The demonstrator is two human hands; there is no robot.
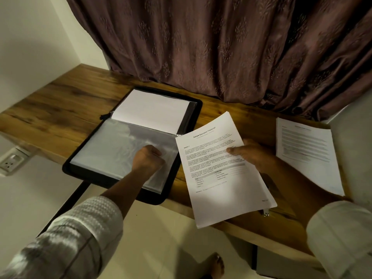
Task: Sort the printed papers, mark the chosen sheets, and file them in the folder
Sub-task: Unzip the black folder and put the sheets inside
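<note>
Two hands, both busy. At left, a black zip folder (193, 117) lies open and slanted on the wooden desk (60, 101). Its far half holds a blank white sheet (153, 109), its near half a clear sleeve (108, 150). Left hand (148, 158) sits on the sleeve's right part, fingers curled, thumb against forefinger. It looks to be pinching the plastic, which wrinkles around it; can't tell if the pocket mouth is lifted. Just right of it are the printed sheets (221, 178), headed as a transcript and held over the desk's near edge. Their long axis runs near to far, far end leaning left, left edge overlapping the folder's right rim in view. Right hand (253, 154) grips their right edge, thumb on top, fingers hidden beneath. So the sheets lie right of the sleeve, with the left hand nearer the pocket. Next move likely needs a leftward slide, sheets turned to match the sleeve's slant. Far right, another paper stack (306, 152) lies flat on the desk, apart.
</note>
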